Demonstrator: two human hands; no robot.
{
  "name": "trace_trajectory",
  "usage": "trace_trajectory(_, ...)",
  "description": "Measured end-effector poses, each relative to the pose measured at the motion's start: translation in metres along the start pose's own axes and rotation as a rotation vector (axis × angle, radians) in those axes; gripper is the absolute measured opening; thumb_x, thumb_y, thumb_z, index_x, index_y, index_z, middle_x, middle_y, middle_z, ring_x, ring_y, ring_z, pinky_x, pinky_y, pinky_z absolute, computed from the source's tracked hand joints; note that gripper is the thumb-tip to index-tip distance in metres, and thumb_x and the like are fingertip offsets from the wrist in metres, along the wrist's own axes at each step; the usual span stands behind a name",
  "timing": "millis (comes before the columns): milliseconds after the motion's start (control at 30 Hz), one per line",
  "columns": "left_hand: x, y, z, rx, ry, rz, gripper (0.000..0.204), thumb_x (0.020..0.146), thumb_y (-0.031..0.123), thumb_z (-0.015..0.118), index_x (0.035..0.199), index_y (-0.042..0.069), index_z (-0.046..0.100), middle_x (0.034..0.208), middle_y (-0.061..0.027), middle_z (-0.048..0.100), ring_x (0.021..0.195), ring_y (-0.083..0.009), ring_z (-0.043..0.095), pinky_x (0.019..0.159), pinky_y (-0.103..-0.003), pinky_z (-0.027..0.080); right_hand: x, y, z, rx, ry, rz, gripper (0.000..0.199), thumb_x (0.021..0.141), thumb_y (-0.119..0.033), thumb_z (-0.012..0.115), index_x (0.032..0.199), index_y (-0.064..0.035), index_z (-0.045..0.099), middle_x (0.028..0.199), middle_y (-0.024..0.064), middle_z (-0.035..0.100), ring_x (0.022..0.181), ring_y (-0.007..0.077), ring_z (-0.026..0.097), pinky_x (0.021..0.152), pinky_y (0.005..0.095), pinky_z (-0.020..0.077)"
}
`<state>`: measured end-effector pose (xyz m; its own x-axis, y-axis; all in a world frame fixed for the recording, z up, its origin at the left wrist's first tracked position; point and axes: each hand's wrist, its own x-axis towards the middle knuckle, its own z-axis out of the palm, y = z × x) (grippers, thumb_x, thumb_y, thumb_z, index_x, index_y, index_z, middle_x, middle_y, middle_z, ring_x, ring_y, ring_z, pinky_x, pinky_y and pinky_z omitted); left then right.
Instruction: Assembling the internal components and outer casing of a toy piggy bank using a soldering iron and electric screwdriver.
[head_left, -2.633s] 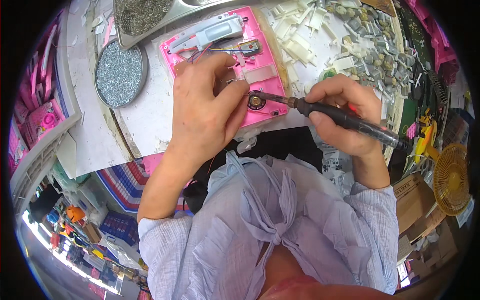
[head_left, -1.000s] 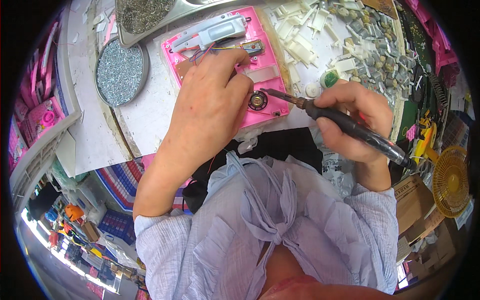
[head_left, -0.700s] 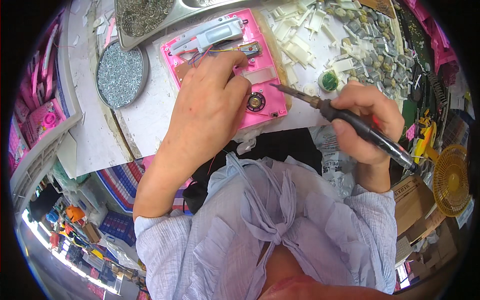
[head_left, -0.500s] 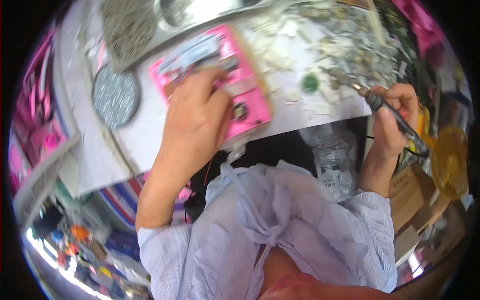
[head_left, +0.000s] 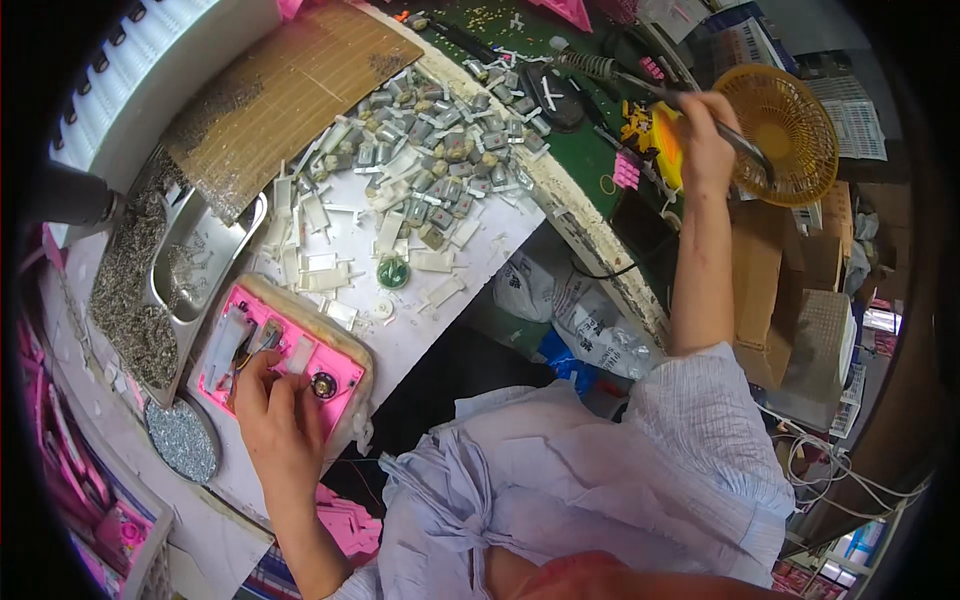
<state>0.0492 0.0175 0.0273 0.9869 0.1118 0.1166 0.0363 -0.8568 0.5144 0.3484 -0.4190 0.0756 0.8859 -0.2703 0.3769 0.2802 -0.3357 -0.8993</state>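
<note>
Left hand [head_left: 283, 420], grip unclear, rests on an open pink plastic casing [head_left: 348, 371]; right hand [head_left: 707, 150] grasps a black-handled soldering iron [head_left: 747, 149]. Round black speaker [head_left: 323, 385] seated; casing not yet closed.

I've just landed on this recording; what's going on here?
A person's left hand rests on an open pink casing, reaching over the parts inside. The right hand, out to the side, grips a black-handled, pen-like tool, its far end near a metal coil. Loose grey-and-white parts lie spread over the white table.
</note>
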Motion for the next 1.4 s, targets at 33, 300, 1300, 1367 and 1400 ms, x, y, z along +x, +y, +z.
trace_trajectory(33,-0.003,-0.003,0.000,0.014,0.044,0.049,0.018,0.076,-0.006,0.071,0.092,0.000,0.062,0.118,-0.0183,0.060,0.100,-0.0350,0.061,0.089,-0.042,0.050,0.007,0.016,0.015,0.094,-0.089,0.029,0.013,0.085,-0.014,0.078,0.089,-0.0056,0.070,0.074,-0.0017,0.059,0.065,0.0075,0.050,0.061,0.0221,0.0381)
trace_trajectory(300,-0.030,-0.025,-0.001,-0.142,0.240,0.015,0.032,0.074,0.001,0.075,0.105,0.006,0.068,0.112,-0.0131,0.062,0.089,-0.0289,0.061,0.080,-0.042,0.049,-0.076,0.014,0.046,0.712,-0.402,0.668,0.033,0.103,-0.018,0.059,0.130,0.0000,0.056,0.083,-0.0005,0.047,0.061,0.0066,0.036,0.050,0.0214,0.0324)
trace_trajectory(1300,0.000,-0.037,0.005,0.276,0.357,0.027,0.032,0.074,0.020,0.073,0.105,0.013,0.074,0.111,-0.0013,0.060,0.106,-0.0220,0.053,0.096,-0.045,0.031,-0.239,-0.122,0.273,-0.612,-1.282,-0.863,0.022,0.081,-0.029,0.073,0.080,-0.0066,0.072,0.077,0.0129,0.069,0.075,0.0336,0.068,0.068,0.0464,0.0541)
trace_trajectory(1367,-0.001,-0.039,0.005,0.288,0.359,0.046,0.031,0.073,0.021,0.073,0.103,0.013,0.074,0.112,-0.0012,0.060,0.107,-0.0220,0.053,0.097,-0.045,0.030,-0.234,-0.120,0.277,-0.576,-1.331,-0.774,0.021,0.081,-0.027,0.072,0.080,-0.0064,0.072,0.079,0.0133,0.070,0.075,0.0342,0.069,0.068,0.0465,0.0547)
trace_trajectory(1400,-0.002,-0.039,0.005,0.290,0.357,0.055,0.030,0.073,0.021,0.073,0.102,0.013,0.075,0.112,-0.0012,0.060,0.107,-0.0220,0.054,0.097,-0.045,0.030,-0.231,-0.117,0.278,-0.560,-1.356,-0.725,0.020,0.081,-0.026,0.072,0.080,-0.0063,0.071,0.079,0.0135,0.071,0.075,0.0345,0.069,0.068,0.0466,0.0550)
